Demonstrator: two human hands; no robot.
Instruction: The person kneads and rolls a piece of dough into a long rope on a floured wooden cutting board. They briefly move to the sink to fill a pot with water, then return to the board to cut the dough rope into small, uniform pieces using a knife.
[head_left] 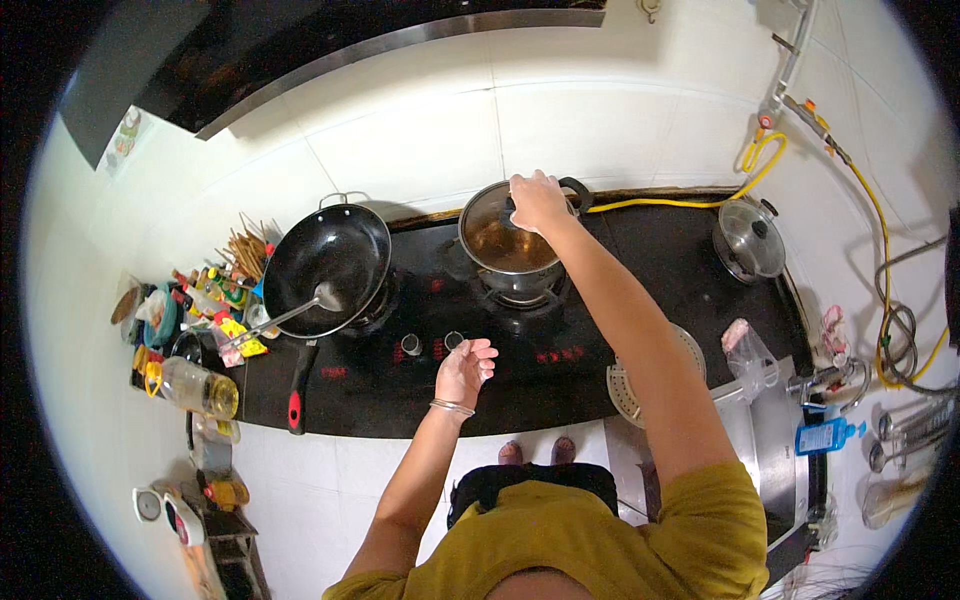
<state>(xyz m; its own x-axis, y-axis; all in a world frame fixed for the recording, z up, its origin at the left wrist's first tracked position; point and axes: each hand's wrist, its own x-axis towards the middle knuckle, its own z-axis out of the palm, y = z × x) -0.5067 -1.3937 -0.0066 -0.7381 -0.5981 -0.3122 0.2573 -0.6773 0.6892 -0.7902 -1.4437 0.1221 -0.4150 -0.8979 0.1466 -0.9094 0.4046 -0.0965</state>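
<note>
Lid (488, 228) covers the pot (520, 287) beneath the right hand (540, 203), whose grip I cannot tell remotely; left hand (465, 372), loosely uncurled, hangs near 2 knobs (411, 345). I judge covering done, lifting unbegun.

The right grip (540, 203) holds the lid (492, 238) of a pot (520, 287), the left grip (467, 370) near a stove knob (454, 340).

I make this out as a kitchen: a hob (435, 395) bearing a wok (318, 250) and a pot (492, 242), hood (340, 45) overhead, bottles (203, 388) left, sink (778, 468) right.
</note>
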